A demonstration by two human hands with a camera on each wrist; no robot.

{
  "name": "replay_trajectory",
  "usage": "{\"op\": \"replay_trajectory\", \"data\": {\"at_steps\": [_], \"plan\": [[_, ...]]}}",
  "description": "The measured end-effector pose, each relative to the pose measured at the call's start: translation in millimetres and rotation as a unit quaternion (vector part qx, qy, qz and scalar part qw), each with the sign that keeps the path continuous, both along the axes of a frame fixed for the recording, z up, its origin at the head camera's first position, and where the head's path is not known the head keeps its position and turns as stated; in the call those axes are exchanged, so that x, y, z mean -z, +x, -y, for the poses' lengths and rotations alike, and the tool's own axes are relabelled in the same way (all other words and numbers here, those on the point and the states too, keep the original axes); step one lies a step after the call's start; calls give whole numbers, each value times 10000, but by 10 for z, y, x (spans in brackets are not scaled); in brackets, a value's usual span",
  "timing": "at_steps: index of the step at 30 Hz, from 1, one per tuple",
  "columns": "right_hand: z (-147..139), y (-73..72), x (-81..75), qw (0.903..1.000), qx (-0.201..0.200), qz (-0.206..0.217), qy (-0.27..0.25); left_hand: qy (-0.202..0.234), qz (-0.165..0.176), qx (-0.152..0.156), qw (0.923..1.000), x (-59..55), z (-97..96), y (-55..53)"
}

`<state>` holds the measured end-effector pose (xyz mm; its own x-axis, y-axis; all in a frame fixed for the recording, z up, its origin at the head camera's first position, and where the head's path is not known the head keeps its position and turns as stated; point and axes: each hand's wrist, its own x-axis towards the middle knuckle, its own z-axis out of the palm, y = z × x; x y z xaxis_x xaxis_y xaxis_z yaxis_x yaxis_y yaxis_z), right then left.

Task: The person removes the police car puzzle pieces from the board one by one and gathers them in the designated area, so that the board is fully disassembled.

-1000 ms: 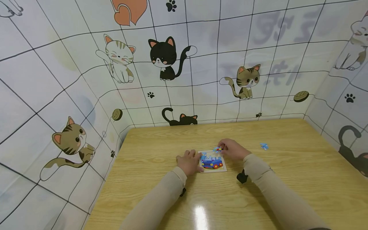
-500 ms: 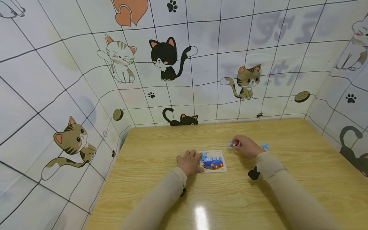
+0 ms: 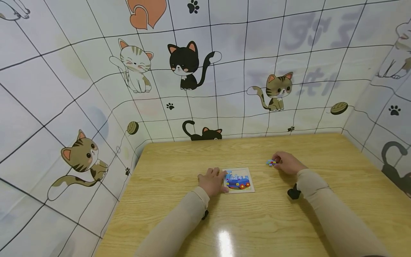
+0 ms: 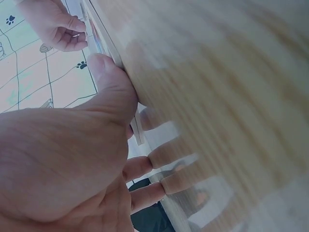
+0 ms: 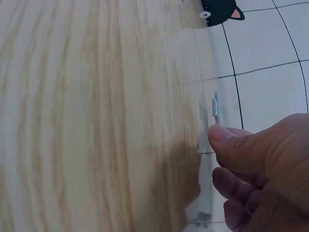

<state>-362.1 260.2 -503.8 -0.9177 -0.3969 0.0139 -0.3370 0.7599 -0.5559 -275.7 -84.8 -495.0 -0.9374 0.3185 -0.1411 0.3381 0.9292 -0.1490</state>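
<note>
White wall covering (image 3: 19,117) with dark grid lines spans the far left, printed with a striped brown tabby cat (image 3: 84,155) sitting low near the corner. Further along it come a winking white cat (image 3: 136,67), an orange heart (image 3: 146,14) above and a black-and-white cat (image 3: 184,66). Below them, the wood-grain counter (image 3: 167,160) reaches back to the wall.

From the near left, a beige sleeve (image 3: 179,225) leads to the left hand (image 3: 211,182), whose grip is loose, with fingers spread and fairly straight. It rests at the left side of a pale-framed puzzle board (image 3: 238,182), which lies flat on the counter and shows a blue cartoon train with eyes and red wheels. In the left wrist view, the thumb lies against the board's edge while other fingertips meet the glossy counter.

To the right of the board and apart from it, a small light-blue puzzle piece (image 3: 270,162) with red and yellow marks is pinched in the grip of the right hand (image 3: 289,163), between thumb and finger. Whether the piece touches the counter, I cannot tell. A black wrist device (image 3: 293,192) hangs under the right wrist.
</note>
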Motion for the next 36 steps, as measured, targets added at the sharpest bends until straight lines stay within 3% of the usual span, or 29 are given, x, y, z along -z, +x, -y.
{"op": "replay_trajectory", "data": {"at_steps": [8,36], "plan": [[-130,-22,17,9999,53,-39,78,-32,-79,7,10000,-48,-3,26],[-287,-49,43,9996,-79,-158,230,-30,-32,-50,10000,-3,-6,-4]]}}
